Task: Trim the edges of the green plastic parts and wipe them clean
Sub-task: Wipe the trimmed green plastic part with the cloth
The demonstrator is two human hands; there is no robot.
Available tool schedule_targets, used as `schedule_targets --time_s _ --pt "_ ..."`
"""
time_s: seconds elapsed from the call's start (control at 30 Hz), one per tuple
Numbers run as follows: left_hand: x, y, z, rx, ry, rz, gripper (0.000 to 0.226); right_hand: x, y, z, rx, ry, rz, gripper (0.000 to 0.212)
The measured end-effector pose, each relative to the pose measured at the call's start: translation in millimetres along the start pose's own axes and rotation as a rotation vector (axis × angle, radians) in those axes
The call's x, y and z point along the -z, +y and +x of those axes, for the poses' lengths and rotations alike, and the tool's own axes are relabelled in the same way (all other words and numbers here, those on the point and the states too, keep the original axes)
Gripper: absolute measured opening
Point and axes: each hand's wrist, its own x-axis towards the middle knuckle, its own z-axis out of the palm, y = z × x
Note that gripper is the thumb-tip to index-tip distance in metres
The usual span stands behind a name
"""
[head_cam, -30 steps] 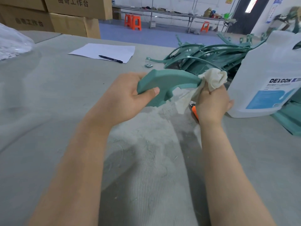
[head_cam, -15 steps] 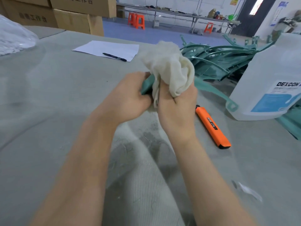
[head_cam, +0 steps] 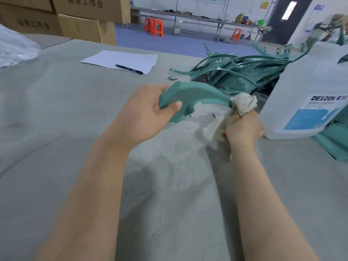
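Orange tool [head_cam: 224, 133] mostly hidden under right hand [head_cam: 243, 129], jug [head_cam: 308, 95] cut off at right edge

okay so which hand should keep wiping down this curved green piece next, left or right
Right. The right hand already grips the cloth against the far end of the green part, while the left hand clamps its near end, steadying it.

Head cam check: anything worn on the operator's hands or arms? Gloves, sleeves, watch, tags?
Nothing worn that shows. The left hand and right hand are bare, with no gloves and no rings in sight. Both forearms are bare down to the bottom edge of the frame, so no sleeve or cuff comes into view. No watch, band, tag or cable at either wrist. The left thumbnail is short and unpainted; the other fingers are curled, so their nails stay hidden.
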Motion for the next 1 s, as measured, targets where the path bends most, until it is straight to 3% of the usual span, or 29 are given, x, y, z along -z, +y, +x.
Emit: schedule_targets --time_s 0.1,0.2,0.3,0.33,0.43,0.47,0.53,0.63,0.73,0.9,1.0 --pt "1.0 -1.6 0.7 -0.028 0.013 0.007 0.041 -4.6 10.1 5.2 -0.075 0.000 0.184 0.029" --pt "-7.1 -3.4 1.8 -0.055 0.052 0.079 0.037 -0.8 7.5 0.1 -0.163 0.020 0.608 0.025" --pt "-16.4 -5.2 5.8 -0.091 0.130 0.195 0.050 10.2 -1.0 -8.6 -0.320 -0.010 0.958 0.026" --pt "-19.8 -5.6 6.4 -0.097 0.129 0.244 0.055 13.2 -5.4 -12.6 -0.362 -0.128 1.063 0.027" --pt "-31.3 -7.4 6.6 -0.112 0.009 0.348 0.066 23.1 -26.0 -32.5 -0.360 -0.759 1.400 0.044" --pt "-34.2 -8.6 7.2 -0.116 -0.040 0.374 0.068 25.7 -32.2 -39.6 -0.357 -0.896 1.431 0.042" --pt "-38.0 -13.2 10.1 -0.111 -0.135 0.460 0.068 25.3 -39.8 -48.1 -0.292 -0.973 1.389 0.030" --pt "-47.5 -18.9 11.2 -0.087 -0.306 0.628 0.068 18.1 -38.1 -48.7 -0.186 -0.803 1.214 0.022" --pt "-54.5 -15.4 8.2 -0.034 -0.314 0.463 0.074 13.4 -32.0 -44.1 -0.138 -0.603 1.038 0.029" --pt "-38.2 -14.2 11.2 0.024 0.260 0.229 0.060 9.0 -23.9 -36.6 0.119 -0.298 0.755 0.028" --pt "-33.5 -12.4 10.8 0.167 0.363 -0.069 0.060 5.3 -21.7 -31.8 0.160 -0.239 0.641 0.022"
